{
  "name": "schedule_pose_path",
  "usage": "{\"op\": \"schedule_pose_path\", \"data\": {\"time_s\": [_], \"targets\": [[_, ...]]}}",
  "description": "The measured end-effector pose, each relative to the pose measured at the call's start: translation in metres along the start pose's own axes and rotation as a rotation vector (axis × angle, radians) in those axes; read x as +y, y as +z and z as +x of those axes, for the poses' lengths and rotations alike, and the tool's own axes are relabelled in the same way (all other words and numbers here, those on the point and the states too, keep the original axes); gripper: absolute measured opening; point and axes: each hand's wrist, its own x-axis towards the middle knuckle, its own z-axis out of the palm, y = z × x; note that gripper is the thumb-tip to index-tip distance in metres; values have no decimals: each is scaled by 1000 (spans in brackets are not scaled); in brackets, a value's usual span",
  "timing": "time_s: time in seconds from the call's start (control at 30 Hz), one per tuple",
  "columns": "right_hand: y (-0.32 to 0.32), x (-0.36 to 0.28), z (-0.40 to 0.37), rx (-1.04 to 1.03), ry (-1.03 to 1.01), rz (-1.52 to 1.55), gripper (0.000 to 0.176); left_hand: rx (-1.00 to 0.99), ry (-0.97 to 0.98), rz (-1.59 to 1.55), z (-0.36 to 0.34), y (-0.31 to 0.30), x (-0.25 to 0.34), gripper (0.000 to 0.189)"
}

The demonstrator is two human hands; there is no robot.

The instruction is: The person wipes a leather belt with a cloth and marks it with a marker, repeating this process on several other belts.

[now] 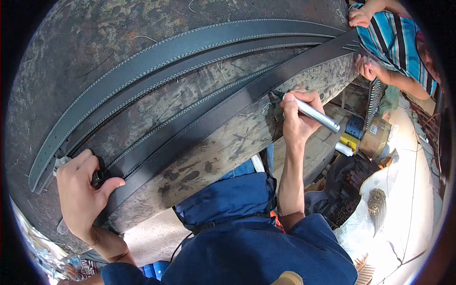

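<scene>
Several long black stitched leather belts (190,45) lie lengthwise on a worn, stained wooden workbench (118,19). My left hand (83,192) presses down on the near end of the closest belt (199,128), gripping it at the bench's left end. My right hand (299,116) holds a silver marker pen (313,113) with its tip touching that same belt near the bench's front edge. At the far end, another person in a striped shirt (396,42) has both hands (368,66) on the belt ends.
A yellow and black tool (350,135), a brown cylinder (375,135) and stacked clutter sit on the floor to the right. A white sheet (403,190) covers the ground there. My blue clothing (237,228) fills the bottom of the view.
</scene>
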Motion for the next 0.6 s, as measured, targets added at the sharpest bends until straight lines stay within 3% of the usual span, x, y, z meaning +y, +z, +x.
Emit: {"op": "schedule_pose_path", "data": {"time_s": [0.17,0.37,0.6], "targets": [[-1,-2,1,25,44,119,13,8,-3,-6,0,1,0,65],[0,-2,2,-27,-2,1,13,-4,10,41,1,-1,1,64],[-2,-1,1,-9,20,75,13,-11,-10,24,0,-1,1,64]]}}
